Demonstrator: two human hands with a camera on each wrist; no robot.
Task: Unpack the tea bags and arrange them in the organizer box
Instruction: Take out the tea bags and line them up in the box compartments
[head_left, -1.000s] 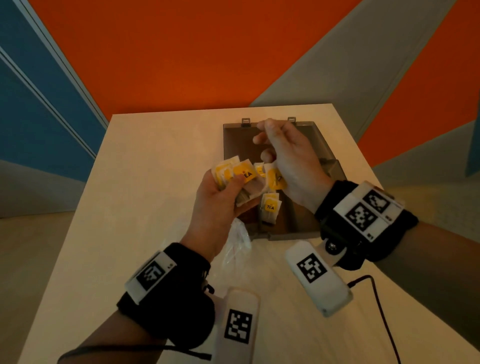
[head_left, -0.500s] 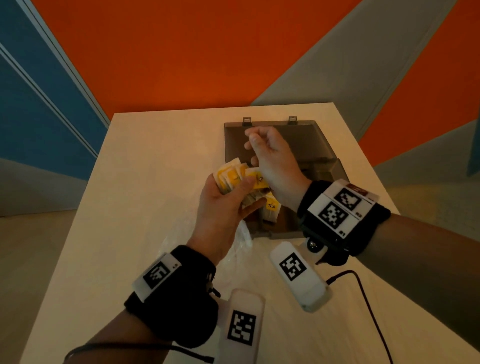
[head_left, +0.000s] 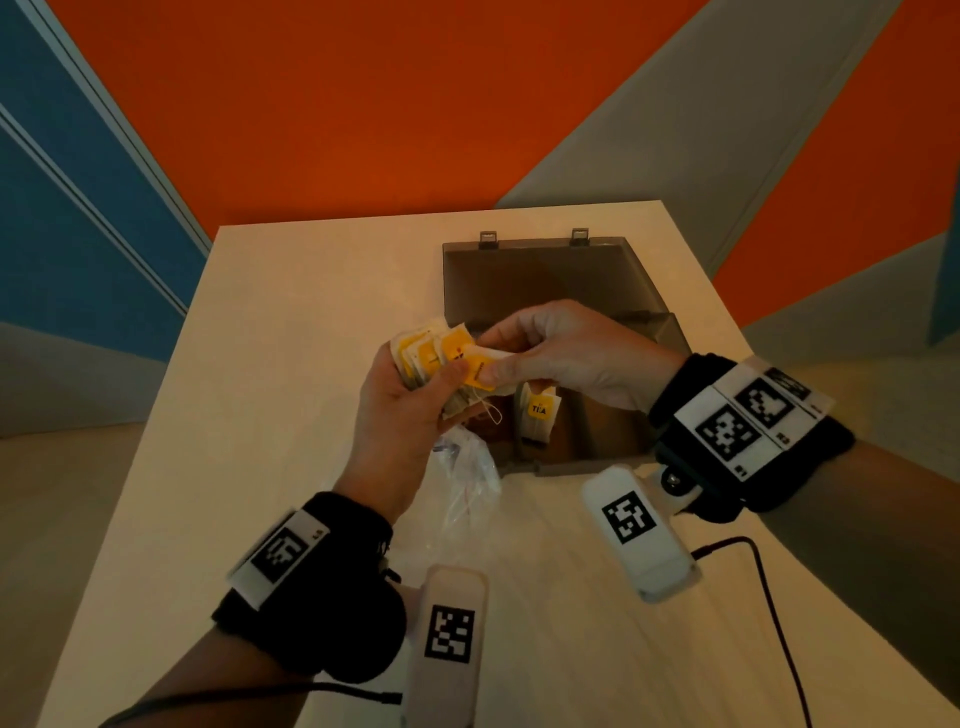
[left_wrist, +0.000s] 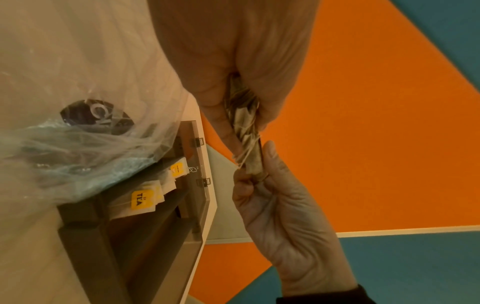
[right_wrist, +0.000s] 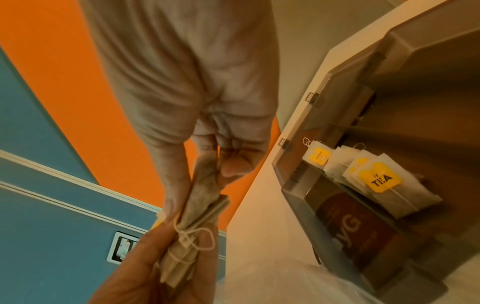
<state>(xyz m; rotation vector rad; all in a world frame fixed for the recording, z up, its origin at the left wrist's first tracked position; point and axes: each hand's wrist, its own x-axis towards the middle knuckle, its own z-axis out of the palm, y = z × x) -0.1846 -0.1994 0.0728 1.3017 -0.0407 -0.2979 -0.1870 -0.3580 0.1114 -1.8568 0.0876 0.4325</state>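
My left hand (head_left: 410, 410) grips a fanned stack of tea bags (head_left: 431, 356) with yellow tags, held above the table in front of the organizer box (head_left: 540, 275). My right hand (head_left: 550, 353) pinches the end of one tea bag (head_left: 480, 366) at the stack's right side. The wrist views show the same stack (left_wrist: 245, 131) (right_wrist: 192, 230) edge-on between both hands, strings looped over it. The grey box lies open, lid folded back. Several tea bags (head_left: 537, 415) (right_wrist: 374, 181) (left_wrist: 141, 200) stand in one of its compartments.
A crumpled clear plastic bag (head_left: 467, 478) (left_wrist: 64, 148) lies on the light wooden table (head_left: 291, 364) just left of the box's front corner. A black cable (head_left: 769, 603) trails over the table's right front. A brown printed packet (right_wrist: 355, 228) sits in the box's front compartment.
My right hand has come down from above the open lid and left to the stack, where it now pinches one tea bag. The left hand has kept the stack nearly still.
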